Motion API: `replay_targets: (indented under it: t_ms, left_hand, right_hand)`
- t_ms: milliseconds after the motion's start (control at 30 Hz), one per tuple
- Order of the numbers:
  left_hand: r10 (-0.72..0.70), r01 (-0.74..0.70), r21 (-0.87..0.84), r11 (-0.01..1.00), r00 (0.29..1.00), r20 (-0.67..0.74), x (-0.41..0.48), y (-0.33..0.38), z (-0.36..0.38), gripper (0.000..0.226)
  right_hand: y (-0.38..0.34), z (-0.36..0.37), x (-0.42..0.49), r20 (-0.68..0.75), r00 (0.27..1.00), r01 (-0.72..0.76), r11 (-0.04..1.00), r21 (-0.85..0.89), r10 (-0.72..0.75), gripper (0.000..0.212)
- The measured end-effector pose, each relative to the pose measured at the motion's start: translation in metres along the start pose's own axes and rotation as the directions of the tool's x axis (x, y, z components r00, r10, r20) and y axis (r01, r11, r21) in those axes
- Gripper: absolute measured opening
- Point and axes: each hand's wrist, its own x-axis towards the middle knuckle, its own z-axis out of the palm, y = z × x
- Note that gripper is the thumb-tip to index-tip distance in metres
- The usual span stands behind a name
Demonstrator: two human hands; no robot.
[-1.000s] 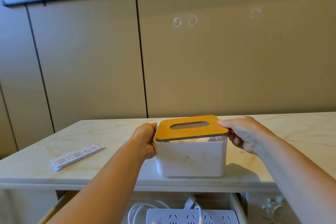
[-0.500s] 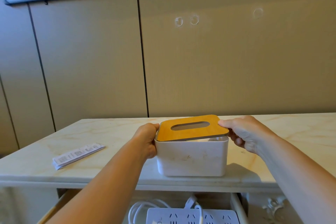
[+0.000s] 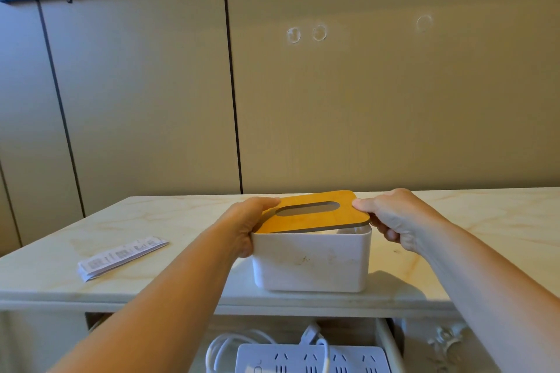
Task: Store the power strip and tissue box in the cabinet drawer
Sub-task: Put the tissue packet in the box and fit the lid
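Observation:
A white tissue box (image 3: 310, 263) with an orange wooden lid (image 3: 312, 215) stands on the marble cabinet top (image 3: 181, 221) near its front edge. My left hand (image 3: 245, 224) grips the box's left end and lid edge. My right hand (image 3: 397, 218) pinches the lid's right edge; the lid sits tilted, lifted on the right. Below, the cabinet drawer (image 3: 389, 342) is pulled out, and a white power strip (image 3: 312, 359) with its coiled cable (image 3: 224, 345) lies inside.
A folded printed paper slip (image 3: 121, 256) lies on the cabinet top to the left. Beige wall panels (image 3: 363, 100) rise straight behind the cabinet. A carved ornament (image 3: 445, 339) decorates the cabinet front at lower right.
The lid's right side has risen a little under my right hand and now sits more askew. The box stays in place on the cabinet top.

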Motion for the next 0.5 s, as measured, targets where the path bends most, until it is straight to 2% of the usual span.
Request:
replay_targets:
  t_ms: [167, 367, 500]
  left_hand:
    - [0.061, -0.043, 0.215, 0.976, 0.995, -0.076, 0.0001, 0.0047, 0.0067, 0.037]
    - [0.078, -0.047, 0.265, 0.963, 0.991, -0.109, 0.0066, 0.0041, 0.0068, 0.036]
    - [0.091, -0.057, 0.265, 0.962, 0.989, -0.116, 0.0071, 0.0041, 0.0071, 0.032]
  right_hand:
    - [-0.0023, -0.0020, -0.0010, 0.002, 1.000, 0.006, 0.999, -0.033, -0.006, 0.021]
    - [0.0000, -0.0036, -0.0035, 0.016, 1.000, -0.015, 1.000, 0.024, 0.015, 0.023]
    - [0.0052, -0.0003, -0.0018, -0.043, 0.997, 0.070, 0.998, -0.010, -0.070, 0.034]
